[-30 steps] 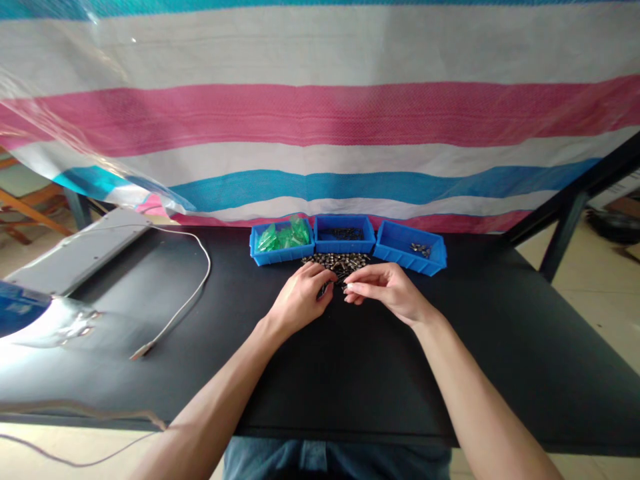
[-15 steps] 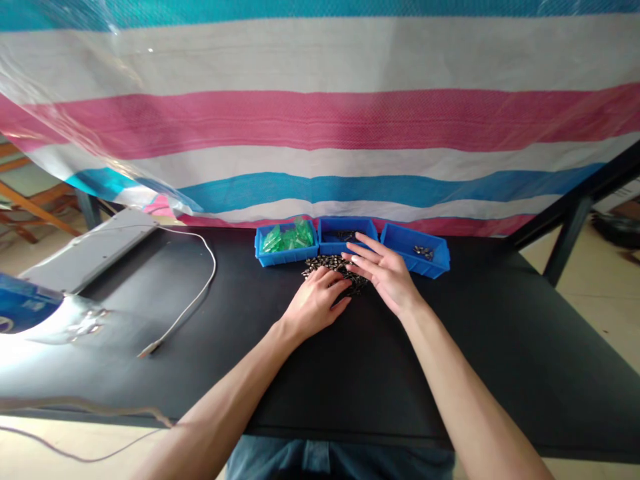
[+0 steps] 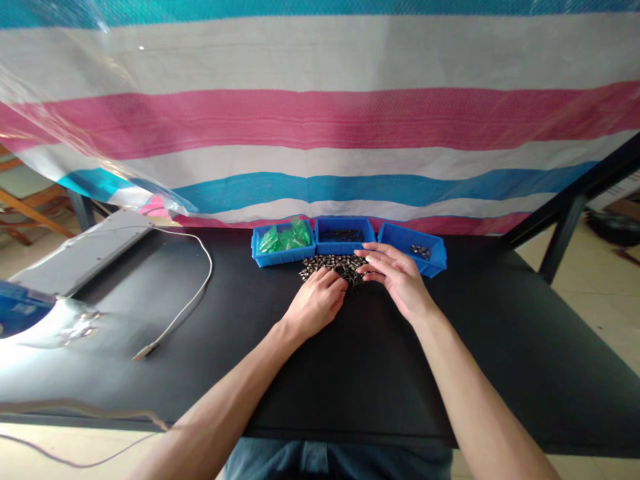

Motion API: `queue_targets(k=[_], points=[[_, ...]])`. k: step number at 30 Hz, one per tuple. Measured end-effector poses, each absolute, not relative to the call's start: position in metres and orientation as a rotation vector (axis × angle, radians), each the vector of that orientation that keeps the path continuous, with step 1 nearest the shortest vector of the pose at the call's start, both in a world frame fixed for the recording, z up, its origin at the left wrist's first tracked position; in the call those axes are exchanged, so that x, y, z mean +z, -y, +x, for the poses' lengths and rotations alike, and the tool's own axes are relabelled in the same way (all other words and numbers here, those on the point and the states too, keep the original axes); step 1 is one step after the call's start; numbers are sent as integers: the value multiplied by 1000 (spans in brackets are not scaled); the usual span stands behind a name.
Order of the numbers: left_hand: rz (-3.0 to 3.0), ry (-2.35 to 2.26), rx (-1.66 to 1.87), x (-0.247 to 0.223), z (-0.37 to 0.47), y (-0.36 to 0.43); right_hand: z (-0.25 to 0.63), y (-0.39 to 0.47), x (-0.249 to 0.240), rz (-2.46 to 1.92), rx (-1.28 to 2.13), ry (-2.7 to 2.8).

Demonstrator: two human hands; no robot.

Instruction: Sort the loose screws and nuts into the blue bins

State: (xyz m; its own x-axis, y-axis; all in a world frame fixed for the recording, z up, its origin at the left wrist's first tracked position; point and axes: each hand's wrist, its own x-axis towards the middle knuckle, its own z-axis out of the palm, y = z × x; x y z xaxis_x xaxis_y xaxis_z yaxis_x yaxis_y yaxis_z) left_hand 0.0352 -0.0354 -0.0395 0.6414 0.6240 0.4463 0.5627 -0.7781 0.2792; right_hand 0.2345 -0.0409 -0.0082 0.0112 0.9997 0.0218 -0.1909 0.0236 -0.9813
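Note:
A pile of small metal parts, brassy on the left and darker on the right, lies on the black table. My left hand rests at the pile's near edge. Its fingers are curled together into the dark parts, and what they pinch is too small to make out. My right hand hovers at the pile's right side, fingers apart with nothing visible in them. Behind the pile stands a blue bin of small dark pieces. To its right, partly covered by my right hand, another blue bin holds a few metal parts.
A third blue bin on the left contains green plastic pieces. A white cable curls over the table's left side, near a grey flat case and a clear bag. Striped sheeting hangs behind.
My right hand has drawn back rightward, uncovering more of the middle bin. My left fingers have closed in toward the thumb at the pile.

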Motion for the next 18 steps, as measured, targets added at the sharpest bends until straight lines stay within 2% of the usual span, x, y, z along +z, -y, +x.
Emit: queue_targets(k=[7,12,18], points=[[2117,-1017,1159,-27,32,38,239,44,-8,-1125,1177,1363],[1732,-995,1213,-22,30,38,237,46,-5,-1154,1179,1494],[1643,-895,1181,-20,28,37,234,48,-4,-1148,1232,1473]])
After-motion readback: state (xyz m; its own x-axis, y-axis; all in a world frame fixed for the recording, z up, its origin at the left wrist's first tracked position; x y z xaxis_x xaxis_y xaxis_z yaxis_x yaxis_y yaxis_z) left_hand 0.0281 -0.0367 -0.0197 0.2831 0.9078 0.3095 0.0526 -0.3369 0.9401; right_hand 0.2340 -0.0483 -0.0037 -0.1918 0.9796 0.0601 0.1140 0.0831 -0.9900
